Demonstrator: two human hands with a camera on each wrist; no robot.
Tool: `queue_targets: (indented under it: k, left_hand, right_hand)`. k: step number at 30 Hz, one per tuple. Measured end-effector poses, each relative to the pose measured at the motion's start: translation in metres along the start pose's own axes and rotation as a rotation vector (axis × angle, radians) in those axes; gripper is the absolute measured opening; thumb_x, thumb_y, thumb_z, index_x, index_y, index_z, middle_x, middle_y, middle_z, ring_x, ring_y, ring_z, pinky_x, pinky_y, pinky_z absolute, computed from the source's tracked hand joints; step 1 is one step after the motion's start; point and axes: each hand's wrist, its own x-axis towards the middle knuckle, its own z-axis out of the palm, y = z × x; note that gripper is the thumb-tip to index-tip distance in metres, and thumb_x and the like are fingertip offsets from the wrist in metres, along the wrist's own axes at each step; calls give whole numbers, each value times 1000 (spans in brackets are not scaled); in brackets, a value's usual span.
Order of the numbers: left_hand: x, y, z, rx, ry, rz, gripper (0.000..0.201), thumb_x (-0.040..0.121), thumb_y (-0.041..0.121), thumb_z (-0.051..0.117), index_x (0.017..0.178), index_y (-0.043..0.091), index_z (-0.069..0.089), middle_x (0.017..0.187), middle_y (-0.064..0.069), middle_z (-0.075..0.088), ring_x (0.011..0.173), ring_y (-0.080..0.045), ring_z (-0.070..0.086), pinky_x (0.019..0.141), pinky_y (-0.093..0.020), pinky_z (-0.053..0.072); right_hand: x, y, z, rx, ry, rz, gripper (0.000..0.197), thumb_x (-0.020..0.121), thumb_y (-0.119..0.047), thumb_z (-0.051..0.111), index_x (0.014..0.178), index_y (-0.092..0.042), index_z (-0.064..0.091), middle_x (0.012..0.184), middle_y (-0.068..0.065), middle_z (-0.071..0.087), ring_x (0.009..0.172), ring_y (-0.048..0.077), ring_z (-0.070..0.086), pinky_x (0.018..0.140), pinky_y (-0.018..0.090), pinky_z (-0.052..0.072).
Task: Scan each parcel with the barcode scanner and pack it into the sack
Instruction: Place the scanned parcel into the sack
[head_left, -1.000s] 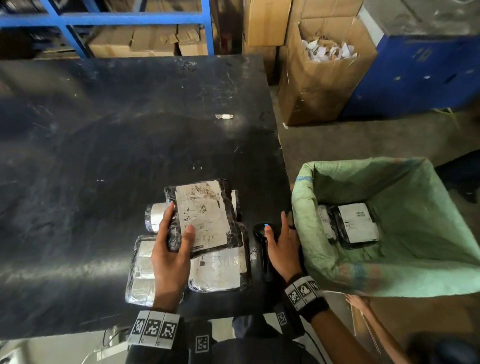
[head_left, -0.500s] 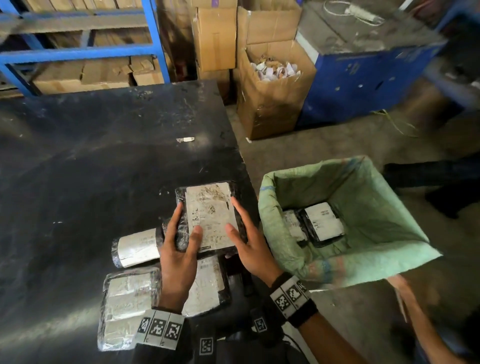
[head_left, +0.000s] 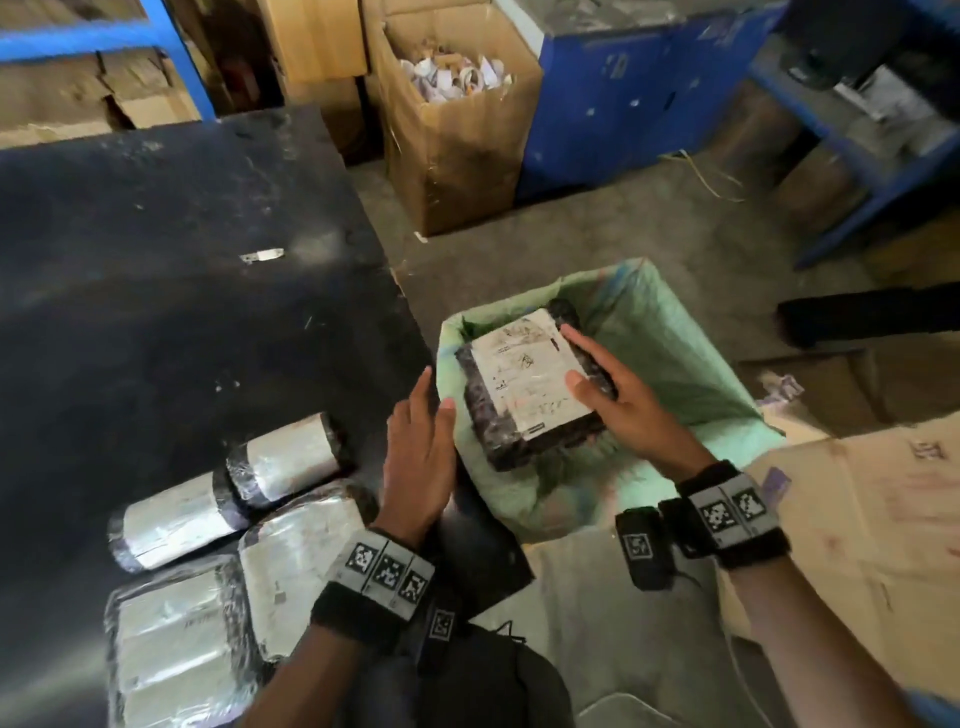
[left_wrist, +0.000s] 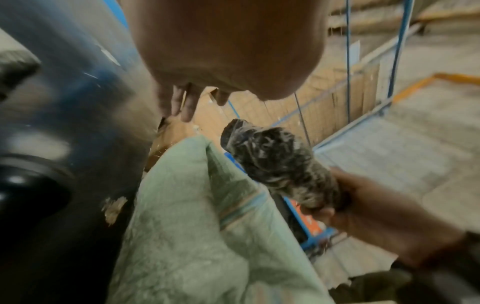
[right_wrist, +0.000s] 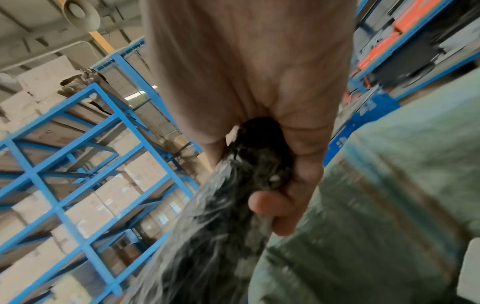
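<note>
My right hand (head_left: 631, 402) grips the flat black plastic-wrapped parcel with a white label (head_left: 527, 384) by its right edge, thumb on top, holding it level over the mouth of the green woven sack (head_left: 670, 332) so it should drop in flat; my left hand (head_left: 423, 457), fingers straight and holding nothing, hovers by the sack's near-left rim. Four wrapped parcels (head_left: 280, 457) wait near-left on the black table (head_left: 182, 260)

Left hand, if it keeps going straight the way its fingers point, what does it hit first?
Probably the green sack: the open left hand points at its near rim, beside the parcel that the right hand holds over the opening. Depth is unclear.
</note>
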Motion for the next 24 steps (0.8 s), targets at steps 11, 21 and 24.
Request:
queue_targets:
  k: [11, 21, 24]
  left_hand:
    - [33, -17, 107, 435, -43, 55, 83, 87, 20, 53, 158, -2, 16, 166, -27, 10, 156, -39, 7, 125, -54, 19]
    - [34, -34, 107, 393, -9, 123, 80, 88, 2, 54, 158, -2, 16, 168, -20, 5, 157, -32, 1, 124, -54, 20]
    - [34, -36, 106, 437, -23, 124, 79, 88, 8, 51, 159, -1, 15, 169, -19, 2, 157, -32, -1, 124, -54, 20]
  right_hand:
    - [139, 96, -56, -313, -306, 457, 55, 100, -27, 54, 150, -37, 36, 142, -2, 44, 119, 31, 58, 77, 38, 62]
    - [172, 187, 12, -97, -257, 515, 63, 100, -25, 55, 154, -40, 25, 156, -5, 33, 136, 27, 45, 90, 42, 56]
    - [175, 220, 35, -273, -263, 533, 67, 102, -26, 50, 157, -34, 12, 157, 0, 29, 141, 33, 39, 99, 46, 51]
